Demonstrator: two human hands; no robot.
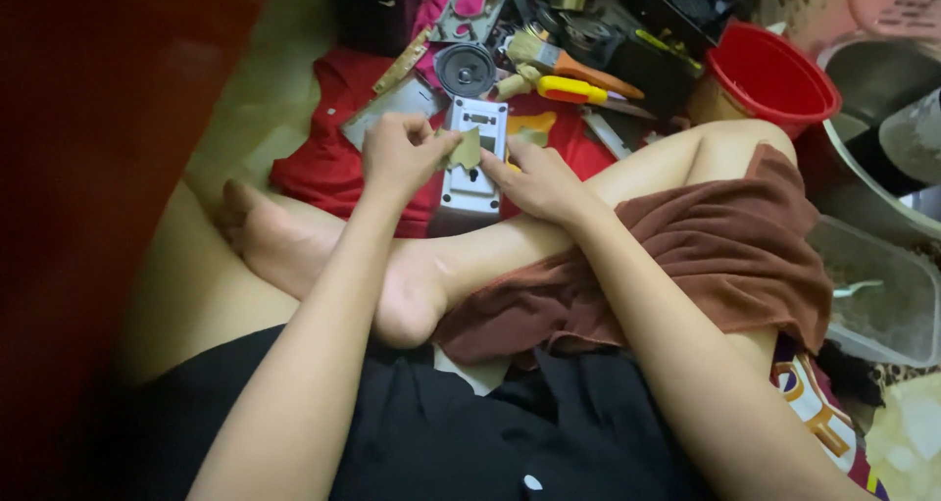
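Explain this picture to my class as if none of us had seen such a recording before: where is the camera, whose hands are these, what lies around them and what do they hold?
There is one picture, taken by a camera worn on a person's head and looking down, so the two arms reaching forward are the wearer's own. The person sits on the floor with legs crossed. The left hand pinches a small tan, flat piece; its material cannot be told. The right hand rests on a white box-shaped device standing on a red cloth. Beyond them lie a round black loudspeaker, an orange-handled brush and a yellow-handled tool. To the right stand a red bucket and a clear plastic tub.
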